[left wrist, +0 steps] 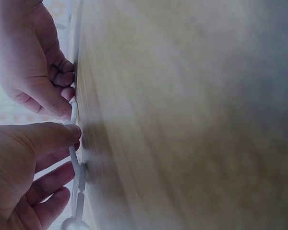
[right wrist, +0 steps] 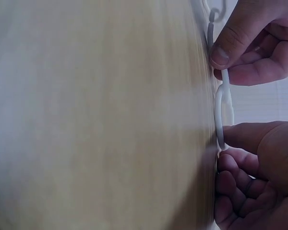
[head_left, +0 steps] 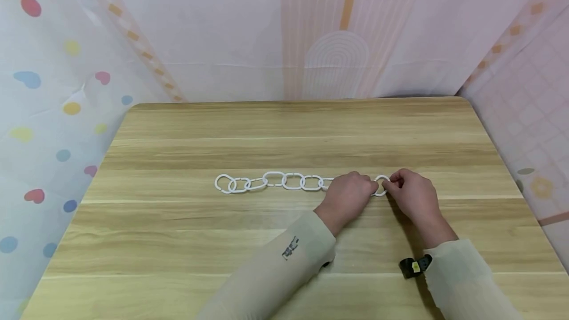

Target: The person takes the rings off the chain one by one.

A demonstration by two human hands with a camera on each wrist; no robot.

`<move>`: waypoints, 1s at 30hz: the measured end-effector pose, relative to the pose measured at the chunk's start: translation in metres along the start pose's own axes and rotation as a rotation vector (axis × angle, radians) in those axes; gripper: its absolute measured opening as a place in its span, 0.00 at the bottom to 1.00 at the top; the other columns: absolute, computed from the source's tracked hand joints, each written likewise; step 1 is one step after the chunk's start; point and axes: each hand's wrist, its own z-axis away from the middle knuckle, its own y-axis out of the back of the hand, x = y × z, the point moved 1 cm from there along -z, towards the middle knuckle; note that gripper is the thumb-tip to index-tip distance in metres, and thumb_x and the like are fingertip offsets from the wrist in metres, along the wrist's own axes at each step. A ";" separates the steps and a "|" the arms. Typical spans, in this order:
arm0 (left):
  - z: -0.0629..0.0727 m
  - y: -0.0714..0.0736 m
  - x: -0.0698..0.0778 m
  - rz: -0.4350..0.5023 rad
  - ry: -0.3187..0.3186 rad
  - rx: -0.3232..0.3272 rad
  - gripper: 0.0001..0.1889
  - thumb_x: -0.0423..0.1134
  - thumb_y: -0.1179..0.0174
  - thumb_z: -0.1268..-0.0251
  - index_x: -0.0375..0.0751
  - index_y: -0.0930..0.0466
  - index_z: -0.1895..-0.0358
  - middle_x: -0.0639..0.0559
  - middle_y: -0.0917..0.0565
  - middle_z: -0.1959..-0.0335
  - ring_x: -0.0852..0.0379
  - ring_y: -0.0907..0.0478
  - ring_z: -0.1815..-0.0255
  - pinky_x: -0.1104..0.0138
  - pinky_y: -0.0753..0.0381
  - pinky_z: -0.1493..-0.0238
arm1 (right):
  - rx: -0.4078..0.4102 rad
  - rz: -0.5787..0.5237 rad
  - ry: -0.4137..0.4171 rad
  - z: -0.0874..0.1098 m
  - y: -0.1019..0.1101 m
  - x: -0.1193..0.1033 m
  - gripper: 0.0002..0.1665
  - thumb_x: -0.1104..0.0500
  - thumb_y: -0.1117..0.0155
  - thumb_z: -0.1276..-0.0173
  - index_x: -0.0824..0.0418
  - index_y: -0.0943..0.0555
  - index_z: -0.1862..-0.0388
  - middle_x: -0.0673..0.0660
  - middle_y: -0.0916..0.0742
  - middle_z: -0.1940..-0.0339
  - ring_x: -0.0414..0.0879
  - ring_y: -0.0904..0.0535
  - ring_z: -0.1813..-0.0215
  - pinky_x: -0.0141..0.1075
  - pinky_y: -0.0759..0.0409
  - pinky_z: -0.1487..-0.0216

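Passable along back and left edges of the pale wood-grain table (head_left: 302, 132); blocked midway by the white oval-link plastic chain (head_left: 303, 182), then rightward by bare left hand (head_left: 349, 190) and right hand (head_left: 414, 195).

Soft, even light; wrist views dimmer, blurrier

Count as follows: one desk (head_left: 178, 241); one chain (head_left: 273, 172); two grips, a person's bare hands, namely one left grip (head_left: 348, 194) and one right grip (head_left: 415, 196). White links visible from overhead number at least eight: seven left of the left grip, the seventh partly covered, and one between the two grips; any under the left grip cannot be counted. Sleeves, two: one left sleeve (head_left: 266, 275), one right sleeve (head_left: 467, 278). Printed sleeve mark (head_left: 291, 248), one. Black strap (head_left: 414, 266) by the right sleeve, one. Arch motif (head_left: 337, 56), one.
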 end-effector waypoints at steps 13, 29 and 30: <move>0.001 0.001 0.000 -0.003 0.016 -0.038 0.12 0.33 0.42 0.28 0.56 0.12 0.54 0.59 0.17 0.65 0.60 0.20 0.61 0.66 0.17 0.67 | 0.027 -0.015 -0.029 0.000 -0.002 -0.001 0.14 0.54 0.35 0.28 0.66 0.17 0.63 0.55 0.17 0.76 0.49 0.25 0.72 0.38 0.31 0.71; 0.004 0.001 -0.004 -0.044 0.053 0.024 0.11 0.35 0.41 0.27 0.56 0.13 0.53 0.58 0.16 0.62 0.60 0.23 0.61 0.69 0.19 0.66 | 0.132 -0.110 -0.037 0.001 -0.005 0.004 0.14 0.53 0.33 0.30 0.64 0.14 0.63 0.56 0.14 0.71 0.49 0.23 0.69 0.38 0.28 0.68; 0.004 0.001 -0.005 -0.050 0.047 0.032 0.10 0.35 0.41 0.28 0.55 0.13 0.53 0.58 0.16 0.62 0.60 0.23 0.61 0.70 0.19 0.64 | 0.143 -0.122 -0.042 0.001 -0.004 0.005 0.14 0.53 0.33 0.30 0.64 0.14 0.62 0.56 0.13 0.71 0.49 0.23 0.69 0.38 0.28 0.68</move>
